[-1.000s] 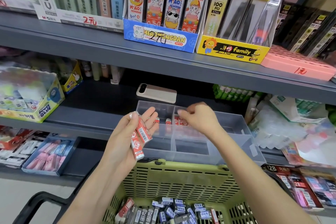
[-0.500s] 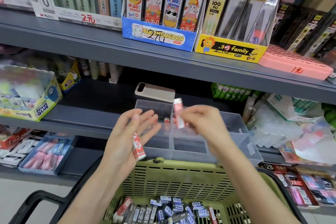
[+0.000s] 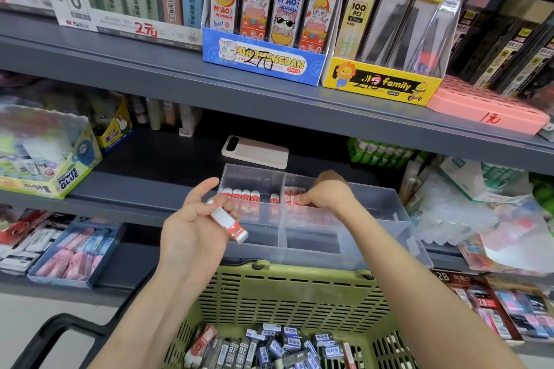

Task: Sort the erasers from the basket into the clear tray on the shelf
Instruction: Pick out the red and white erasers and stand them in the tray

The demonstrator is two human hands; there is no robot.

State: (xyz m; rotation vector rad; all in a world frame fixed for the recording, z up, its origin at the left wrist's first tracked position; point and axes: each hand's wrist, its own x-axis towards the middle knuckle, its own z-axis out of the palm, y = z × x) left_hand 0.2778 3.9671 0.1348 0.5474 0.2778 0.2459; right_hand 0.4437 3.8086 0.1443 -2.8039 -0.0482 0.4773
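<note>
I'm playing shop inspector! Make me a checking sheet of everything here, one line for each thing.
surface: grey shelf, with the clear tray standing on it.
job's things: red-and-white erasers stand in the tray's two back compartments; the green basket holds loose erasers, mostly blue-wrapped.
clutter: a phone lies behind the tray.
hands: left hand grips a single eraser; right hand is in the back right compartment, fingertips at the erasers, grip unclear.
cables: nothing seen.
surroundings: glue box to the left; pencil-lead boxes on the shelf above.
</note>
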